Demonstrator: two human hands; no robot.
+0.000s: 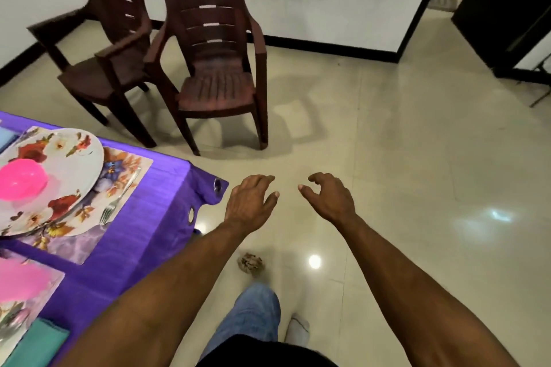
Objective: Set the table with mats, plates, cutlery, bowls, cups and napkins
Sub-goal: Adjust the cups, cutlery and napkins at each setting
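Both forearms reach out from the near edge over the floor. Left hand (252,202) and right hand (328,198) hang side by side, fingers loosely curled, holding nothing, just right of the table's (167,188) corner. On the table at left lies a floral mat (125,170) with a plate (59,164) on it, a pink bowl (22,177) on the plate and a fork (120,198) beside it; a teal napkin (38,343) lies nearer. Two chairs (217,68) stand far across the floor. A small clump (251,262) lies by the foot (298,329). Risk: the purple cloth hangs loose at the corner, and a hand or leg catching it could drag the setting off.
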